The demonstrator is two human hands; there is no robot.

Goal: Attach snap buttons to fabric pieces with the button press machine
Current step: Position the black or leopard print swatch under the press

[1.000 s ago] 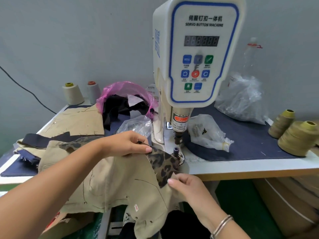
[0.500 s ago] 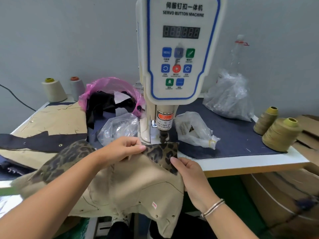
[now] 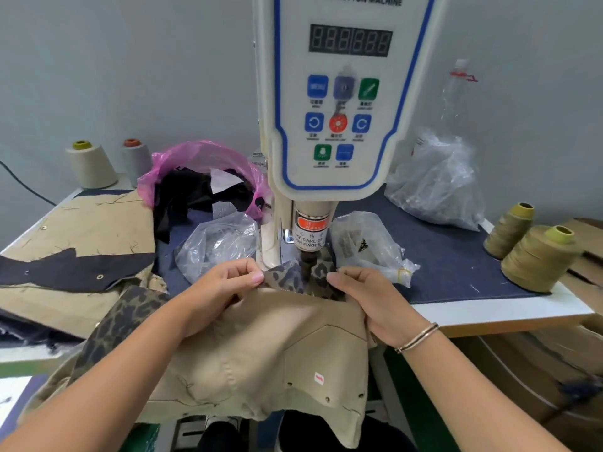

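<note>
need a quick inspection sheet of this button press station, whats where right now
surface: white table with a dark blue mat.
job's things: leopard flap of the khaki garment lies under the press head of the button machine.
clutter: pink bag of dark scraps, three clear bags, four thread cones, fabric pieces at left.
hands: left hand and right hand each pinch the flap, either side of the press head.
cables: one black cable along the wall at left.
surroundings: grey wall, cardboard at lower right.
</note>
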